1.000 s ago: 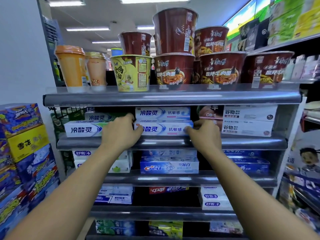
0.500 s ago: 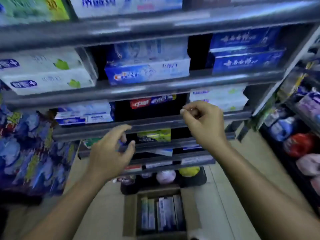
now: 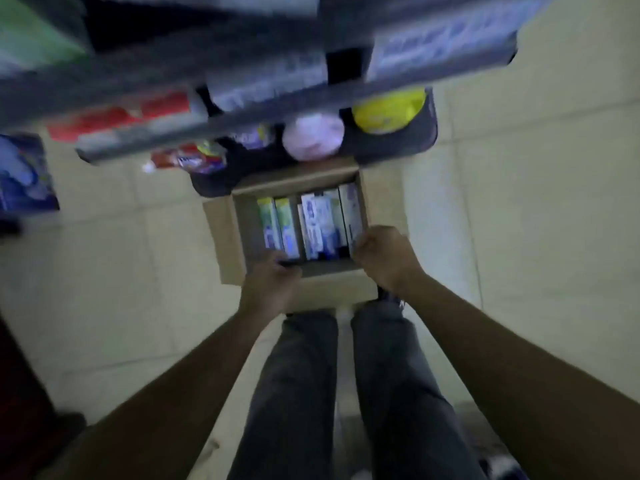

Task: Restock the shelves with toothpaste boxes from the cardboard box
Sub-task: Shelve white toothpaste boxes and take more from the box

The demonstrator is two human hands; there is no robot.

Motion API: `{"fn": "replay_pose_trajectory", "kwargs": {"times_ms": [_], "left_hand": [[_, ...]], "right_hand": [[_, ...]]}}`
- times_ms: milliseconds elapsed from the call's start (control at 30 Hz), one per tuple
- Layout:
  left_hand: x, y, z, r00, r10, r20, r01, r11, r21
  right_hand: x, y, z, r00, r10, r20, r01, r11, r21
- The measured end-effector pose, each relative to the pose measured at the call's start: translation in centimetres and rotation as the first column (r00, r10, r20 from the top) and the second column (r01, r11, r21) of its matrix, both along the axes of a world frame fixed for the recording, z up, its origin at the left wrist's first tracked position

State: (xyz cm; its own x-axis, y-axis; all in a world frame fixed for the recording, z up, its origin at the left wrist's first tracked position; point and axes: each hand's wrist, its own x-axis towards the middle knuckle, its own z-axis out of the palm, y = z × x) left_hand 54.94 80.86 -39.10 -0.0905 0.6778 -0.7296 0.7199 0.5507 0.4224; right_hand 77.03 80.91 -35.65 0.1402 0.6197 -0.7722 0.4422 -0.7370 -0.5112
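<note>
Cardboard box (image 3: 221, 237) sits on the floor (image 3: 138, 306), toothpaste boxes (image 3: 318, 223) packed side by side inside. Our left hand (image 3: 270, 285) and right hand (image 3: 384, 261) curl at their near ends; blur hides whether either grips. We judge a hasty pull could drag neighbours out.

- Bare forearms, with a bare left hand (image 3: 268, 289) and right hand (image 3: 384, 258).
- Loose, faded grey-blue denim trousers (image 3: 301, 393).
- One dark shoe (image 3: 391, 298), blurred.

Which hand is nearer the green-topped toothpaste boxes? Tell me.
Left. The left hand is close by the green-topped toothpaste boxes; the right hand is at the cardboard box rim, further right.
</note>
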Motion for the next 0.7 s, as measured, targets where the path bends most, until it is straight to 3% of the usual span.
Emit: {"fn": "replay_pose_trajectory", "kwargs": {"times_ms": [167,300,500,600,700], "left_hand": [[0.8,-0.2,-17.4,0.994,-0.036,-0.099,0.023,0.991,-0.134],[1.6,0.2,-27.9,0.993,0.071,-0.092,-0.089,0.973,-0.212],[2.9,1.5,-38.0,0.961,0.269,-0.073,-0.278,0.939,-0.202],[3.7,1.6,-40.7,0.933,0.36,-0.002,-0.346,0.895,-0.282],[4.6,1.4,-41.7,0.88,0.473,0.048,-0.448,0.859,-0.246]], "right_hand": [[-1.8,-1.7,-13.7,0.998,0.051,0.047,-0.048,0.997,-0.067],[-3.0,-3.5,-20.8,0.996,0.03,0.082,-0.027,0.999,-0.041],[-3.8,-5.7,-25.9,0.996,0.04,0.076,-0.046,0.996,0.074],[-3.7,-5.7,-26.6,0.998,-0.014,0.053,0.006,0.989,0.148],[-3.4,-5.5,-27.0,0.999,-0.043,0.001,0.043,0.994,0.097]]}}
